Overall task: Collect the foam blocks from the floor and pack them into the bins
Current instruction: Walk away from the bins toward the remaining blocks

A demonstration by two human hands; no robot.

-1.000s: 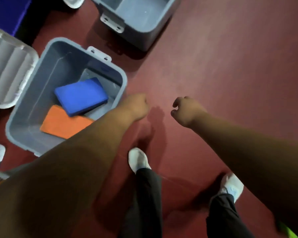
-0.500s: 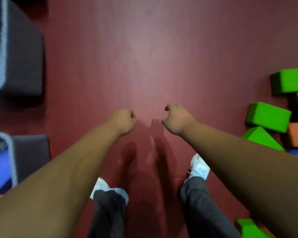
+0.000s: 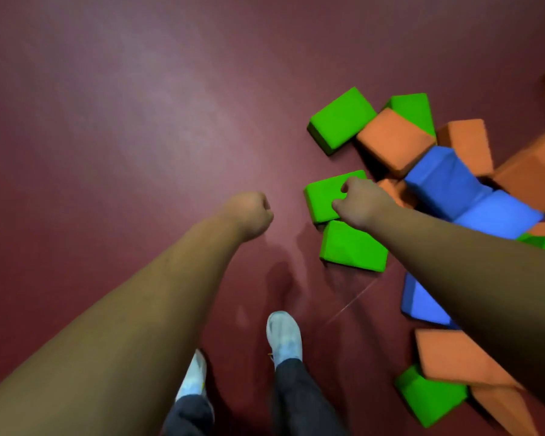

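Heaped on the dark red floor (image 3: 139,121) at the right of the view: foam blocks (image 3: 394,140) in green, orange and blue, many touching or overlapping, well apart from any bin in sight. At the heap's left edge, a flat green block (image 3: 323,196), long axis roughly left to right, right end tipped slightly away. Just below it and touching, a second green block (image 3: 353,247), long axis slanting down to the right. Further off, a third green block (image 3: 340,119), long axis from lower left to upper right.

Over the first block's right end, the right hand (image 3: 359,202), fingers curled; impossible to tell whether gripping or even touching it. To the left over bare floor, the left hand (image 3: 249,215), balled into a fist, holding nothing. Below, two pale shoes (image 3: 283,335).
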